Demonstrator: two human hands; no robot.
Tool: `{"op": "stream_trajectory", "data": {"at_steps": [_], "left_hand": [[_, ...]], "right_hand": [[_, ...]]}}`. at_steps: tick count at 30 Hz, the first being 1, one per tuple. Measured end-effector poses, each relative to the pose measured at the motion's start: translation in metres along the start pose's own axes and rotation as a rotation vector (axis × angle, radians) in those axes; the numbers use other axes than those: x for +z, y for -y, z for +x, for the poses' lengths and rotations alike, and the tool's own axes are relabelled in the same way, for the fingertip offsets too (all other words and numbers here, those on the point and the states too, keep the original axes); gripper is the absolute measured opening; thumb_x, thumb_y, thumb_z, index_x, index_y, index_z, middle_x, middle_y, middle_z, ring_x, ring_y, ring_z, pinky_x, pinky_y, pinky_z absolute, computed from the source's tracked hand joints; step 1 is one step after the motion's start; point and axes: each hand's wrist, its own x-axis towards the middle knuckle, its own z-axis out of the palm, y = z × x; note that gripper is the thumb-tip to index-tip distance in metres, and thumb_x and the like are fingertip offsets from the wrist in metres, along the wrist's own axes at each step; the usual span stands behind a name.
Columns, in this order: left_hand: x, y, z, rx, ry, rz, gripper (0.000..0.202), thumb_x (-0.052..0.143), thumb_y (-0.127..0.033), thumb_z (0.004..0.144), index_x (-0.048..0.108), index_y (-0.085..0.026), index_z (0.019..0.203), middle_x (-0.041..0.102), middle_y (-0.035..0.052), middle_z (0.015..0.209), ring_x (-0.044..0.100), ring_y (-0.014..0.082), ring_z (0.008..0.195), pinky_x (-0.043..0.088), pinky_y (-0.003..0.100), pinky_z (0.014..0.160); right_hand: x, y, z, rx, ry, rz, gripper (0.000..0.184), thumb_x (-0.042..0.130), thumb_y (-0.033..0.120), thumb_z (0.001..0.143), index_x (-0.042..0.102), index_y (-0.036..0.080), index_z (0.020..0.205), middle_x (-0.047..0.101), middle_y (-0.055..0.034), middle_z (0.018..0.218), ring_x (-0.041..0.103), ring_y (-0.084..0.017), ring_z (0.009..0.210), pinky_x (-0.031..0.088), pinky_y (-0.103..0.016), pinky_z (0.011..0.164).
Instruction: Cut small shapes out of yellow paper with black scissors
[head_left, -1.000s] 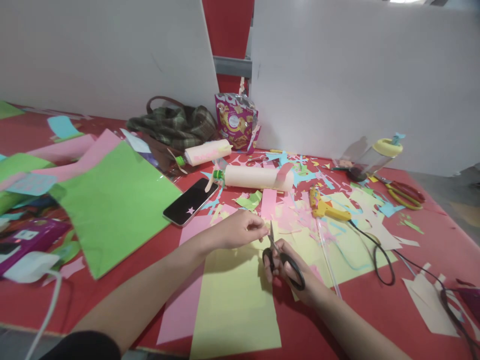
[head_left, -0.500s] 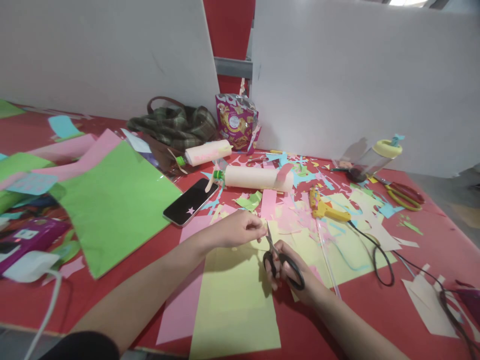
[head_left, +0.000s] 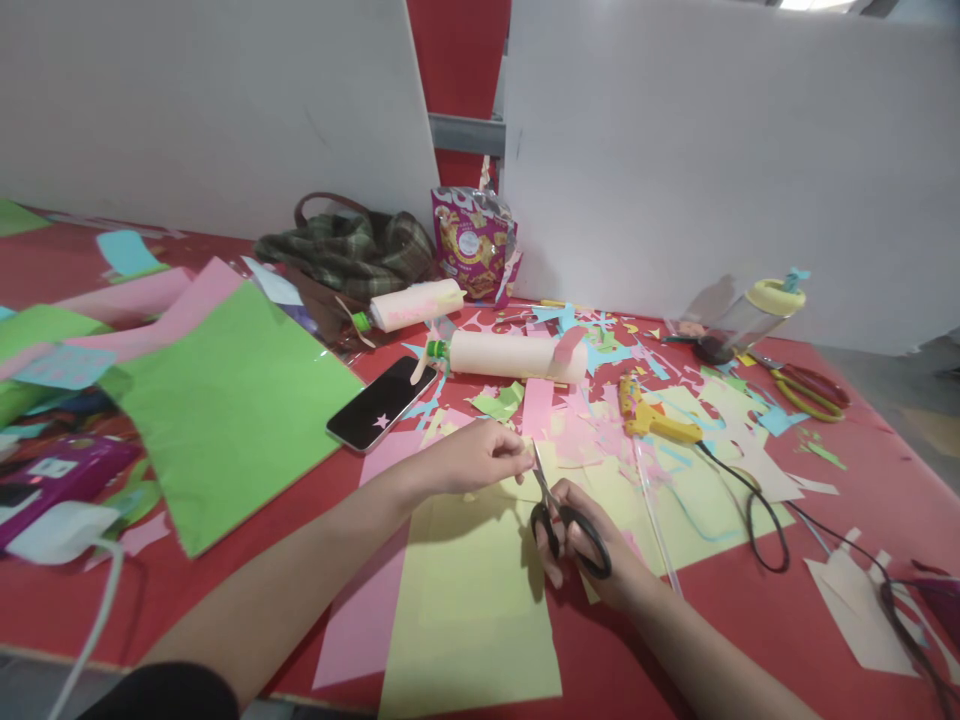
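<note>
My right hand [head_left: 581, 545] grips black-handled scissors [head_left: 564, 516], fingers through the loops, blades pointing up and away. My left hand [head_left: 480, 458] pinches a small scrap of paper [head_left: 527, 450] right at the blade tips; the scrap is too small to make out well. Both hands hover over a pale yellow sheet [head_left: 465, 600] lying on a pink sheet [head_left: 360, 610] on the red table [head_left: 750, 620].
A black phone [head_left: 381, 402], two paper-wrapped rolls [head_left: 517, 355], a yellow glue gun [head_left: 652, 412] with black cord, a large green sheet [head_left: 225, 400], a plaid bag [head_left: 345, 255], a snack pouch [head_left: 471, 240], a bottle [head_left: 742, 318], red-yellow scissors [head_left: 810, 388] and several paper scraps lie around.
The scissors and my right hand have shifted slightly down and right, blades tilting. My left hand stays pinched at the blade tips.
</note>
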Motion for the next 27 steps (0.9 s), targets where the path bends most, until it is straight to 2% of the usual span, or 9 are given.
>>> {"op": "stream_trajectory", "data": {"at_steps": [6,12,16,21,27], "left_hand": [[0.0021,0.0017,0.0015,-0.034,-0.005,-0.051,0.033,0.038,-0.040,0.076,0.046,-0.013,0.058,0.035,-0.0043,0.050,0.029,0.0053,0.042,0.022,0.018,0.040],[0.0012,0.0001,0.0019,-0.013,0.007,-0.077,0.033,0.037,-0.040,0.076,0.045,-0.014,0.059,0.032,-0.0048,0.051,0.028,0.0053,0.044,0.022,0.018,0.042],[0.0017,0.0005,0.0016,0.001,0.007,-0.055,0.034,0.038,-0.040,0.076,0.047,-0.013,0.058,0.030,-0.0048,0.051,0.026,0.0055,0.045,0.021,0.019,0.043],[0.0025,0.0015,0.0013,-0.050,0.017,-0.061,0.035,0.038,-0.043,0.075,0.050,-0.013,0.062,0.029,-0.0047,0.050,0.028,0.0059,0.043,0.021,0.018,0.042],[0.0019,0.0017,0.0006,-0.034,0.011,-0.035,0.036,0.038,-0.043,0.075,0.050,-0.013,0.058,0.031,-0.0043,0.049,0.030,0.0060,0.043,0.021,0.019,0.041]], "right_hand": [[-0.0008,-0.0008,0.0010,-0.008,-0.016,0.004,0.035,0.056,0.046,0.068,0.034,0.019,0.073,0.050,0.0023,0.065,0.043,-0.005,0.038,0.027,-0.018,0.038],[-0.0007,0.0000,-0.0003,-0.003,-0.013,0.001,0.034,0.057,0.045,0.068,0.034,0.019,0.073,0.051,0.0015,0.068,0.044,-0.004,0.039,0.027,-0.018,0.039],[-0.0005,-0.0006,-0.0001,0.006,0.010,0.026,0.034,0.056,0.046,0.068,0.036,0.019,0.074,0.050,-0.0002,0.072,0.047,-0.006,0.045,0.029,-0.020,0.042],[-0.0011,-0.0023,-0.0021,0.012,0.014,0.013,0.033,0.053,0.048,0.069,0.039,0.019,0.078,0.048,-0.0006,0.070,0.047,-0.010,0.055,0.030,-0.021,0.046],[-0.0008,-0.0001,-0.0017,0.020,0.020,0.011,0.032,0.054,0.046,0.069,0.039,0.019,0.077,0.046,0.0001,0.069,0.044,-0.010,0.056,0.031,-0.022,0.048]]}}
